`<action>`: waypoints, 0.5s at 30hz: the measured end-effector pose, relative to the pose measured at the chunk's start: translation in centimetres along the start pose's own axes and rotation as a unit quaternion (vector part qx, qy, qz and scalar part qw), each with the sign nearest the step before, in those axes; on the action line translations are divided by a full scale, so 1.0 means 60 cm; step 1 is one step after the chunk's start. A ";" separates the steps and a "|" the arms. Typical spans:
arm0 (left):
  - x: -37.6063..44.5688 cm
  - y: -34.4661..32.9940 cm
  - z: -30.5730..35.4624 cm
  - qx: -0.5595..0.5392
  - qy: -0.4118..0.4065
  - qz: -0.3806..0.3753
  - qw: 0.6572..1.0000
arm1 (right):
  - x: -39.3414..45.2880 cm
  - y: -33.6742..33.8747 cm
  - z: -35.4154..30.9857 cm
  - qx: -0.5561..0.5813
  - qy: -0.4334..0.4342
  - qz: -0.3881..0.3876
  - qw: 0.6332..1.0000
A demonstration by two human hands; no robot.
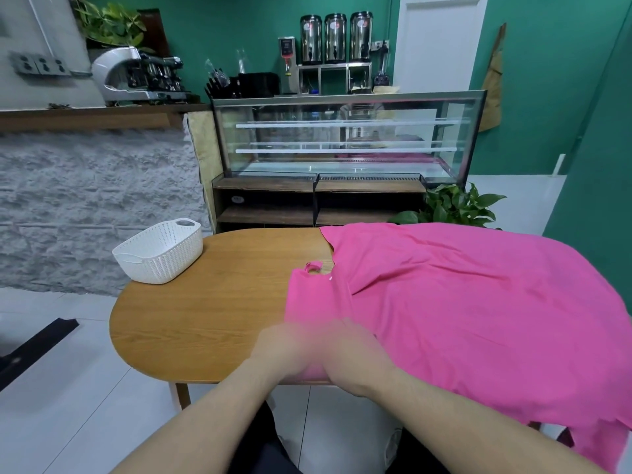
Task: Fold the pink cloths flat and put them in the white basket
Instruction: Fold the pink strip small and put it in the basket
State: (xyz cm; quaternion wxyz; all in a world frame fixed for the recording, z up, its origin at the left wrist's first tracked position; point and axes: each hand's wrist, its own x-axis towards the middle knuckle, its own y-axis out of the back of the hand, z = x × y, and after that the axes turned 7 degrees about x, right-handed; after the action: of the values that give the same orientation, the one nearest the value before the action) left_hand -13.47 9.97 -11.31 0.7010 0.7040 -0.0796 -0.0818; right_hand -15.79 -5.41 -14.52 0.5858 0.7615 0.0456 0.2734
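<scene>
A large pink cloth [461, 302] lies spread over the right half of the wooden table [212, 319] and hangs over its right and near edges. Its left edge is rumpled, with a small loop near the middle of the table. Both my hands meet at the cloth's near left corner, close to the table's front edge. My left hand [287, 350] is blurred and lies at the cloth's edge. My right hand [355, 364] lies partly over it on the pink fabric. The blur hides how the fingers hold. The white basket [159, 251] stands empty at the table's far left corner.
Bare wood stretches between the basket and the cloth. Behind the table stand a glass display case [345, 138] on wooden shelves and a leafy plant [455, 206]. A grey stone counter front [95, 200] is at the left. White floor tiles surround the table.
</scene>
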 end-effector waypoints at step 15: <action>-0.026 -0.023 -0.009 -0.016 -0.058 0.136 0.989 | 0.020 0.021 -0.006 0.051 -0.080 -0.062 0.994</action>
State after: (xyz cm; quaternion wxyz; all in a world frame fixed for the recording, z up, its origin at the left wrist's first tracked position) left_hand -14.85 10.88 -12.69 0.7109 0.6695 -0.2137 -0.0272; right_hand -15.25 -5.04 -12.87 0.5638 0.8056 0.0600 0.1720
